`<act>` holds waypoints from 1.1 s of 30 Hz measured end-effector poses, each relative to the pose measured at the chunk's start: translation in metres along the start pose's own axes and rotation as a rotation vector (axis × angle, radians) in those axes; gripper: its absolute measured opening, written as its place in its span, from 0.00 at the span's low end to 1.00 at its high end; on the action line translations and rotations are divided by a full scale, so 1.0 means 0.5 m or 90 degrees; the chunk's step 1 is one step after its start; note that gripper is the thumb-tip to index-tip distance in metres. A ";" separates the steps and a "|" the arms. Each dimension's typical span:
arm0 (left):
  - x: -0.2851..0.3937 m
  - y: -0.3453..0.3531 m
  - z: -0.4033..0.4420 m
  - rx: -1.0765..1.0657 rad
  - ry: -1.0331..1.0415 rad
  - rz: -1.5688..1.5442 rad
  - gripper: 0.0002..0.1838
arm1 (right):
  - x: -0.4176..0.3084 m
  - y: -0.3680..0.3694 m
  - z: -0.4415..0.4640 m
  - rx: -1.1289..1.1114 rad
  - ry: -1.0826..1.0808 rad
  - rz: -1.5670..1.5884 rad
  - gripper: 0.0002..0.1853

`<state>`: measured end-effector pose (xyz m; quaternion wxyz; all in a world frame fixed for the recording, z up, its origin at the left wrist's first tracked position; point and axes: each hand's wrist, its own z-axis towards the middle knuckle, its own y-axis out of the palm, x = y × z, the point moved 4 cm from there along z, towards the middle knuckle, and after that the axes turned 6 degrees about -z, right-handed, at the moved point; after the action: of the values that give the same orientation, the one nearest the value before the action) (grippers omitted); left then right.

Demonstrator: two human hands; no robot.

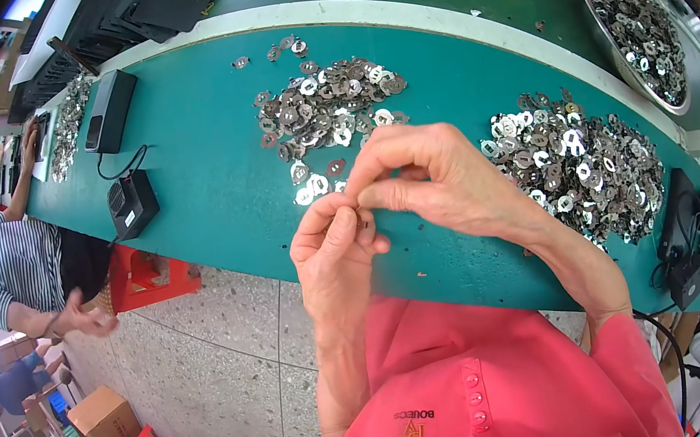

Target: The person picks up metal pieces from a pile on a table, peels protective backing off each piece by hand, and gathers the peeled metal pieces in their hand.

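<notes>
My left hand (pixel 330 254) and my right hand (pixel 445 181) meet above the front of the green table, their fingertips pinched together. Whatever is between the fingers is too small and too covered to make out. Just beyond them lies a pile of small flat metal pieces (pixel 327 103), round with slots and side tabs. A few loose metal pieces (pixel 313 186) lie close to my left fingertips. Beside my right forearm spreads a larger heap of similar metal pieces (pixel 580 168).
The green table (pixel 200 141) has a pale raised edge (pixel 392 20) at its far side. A metal basin (pixel 683 104) of pieces stands at right. Black boxes (pixel 113 109) with a cable stand at left, near a co-worker in a striped shirt (pixel 14 267) and a red stool (pixel 149 278).
</notes>
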<state>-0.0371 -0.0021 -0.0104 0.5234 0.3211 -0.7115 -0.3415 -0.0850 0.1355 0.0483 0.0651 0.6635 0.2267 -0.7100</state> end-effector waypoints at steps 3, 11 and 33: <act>0.014 -0.003 -0.005 0.025 0.055 -0.016 0.08 | 0.017 -0.002 0.008 0.057 -0.059 -0.155 0.08; 0.066 -0.023 -0.013 0.035 0.087 -0.062 0.07 | 0.037 0.050 -0.008 0.032 -0.168 -0.491 0.13; 0.032 -0.013 -0.005 0.035 0.069 0.035 0.12 | 0.040 0.042 -0.007 0.047 -0.168 -0.302 0.07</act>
<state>-0.0380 -0.0191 -0.0069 0.5612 0.3336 -0.6999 -0.2896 -0.0756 0.1223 0.0240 -0.0980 0.4955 0.3396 -0.7935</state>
